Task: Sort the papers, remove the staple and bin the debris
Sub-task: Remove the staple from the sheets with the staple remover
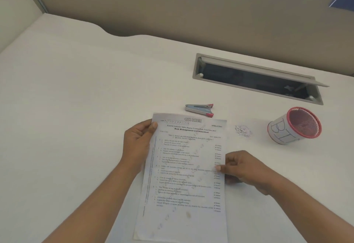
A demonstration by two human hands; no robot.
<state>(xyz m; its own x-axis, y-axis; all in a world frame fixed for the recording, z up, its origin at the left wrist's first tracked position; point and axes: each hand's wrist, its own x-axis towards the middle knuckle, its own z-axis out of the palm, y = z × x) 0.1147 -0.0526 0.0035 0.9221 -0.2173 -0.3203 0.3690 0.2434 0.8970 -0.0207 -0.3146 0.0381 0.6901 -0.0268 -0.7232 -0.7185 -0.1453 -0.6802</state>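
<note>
A printed exam paper is held over the white desk, near its front. My left hand grips the paper's upper left edge, thumb on top. My right hand pinches its right edge at mid height. Just beyond the paper's top lies a metal staple remover with red tips. A small heap of paper debris lies to the right of the paper. Further right stands a red mesh cup wrapped in a white label with handwritten letters, tilted toward me. Whether a staple is in the paper cannot be seen.
An open cable hatch with a raised lid is set into the desk at the back right. A beige partition wall runs along the desk's far edge.
</note>
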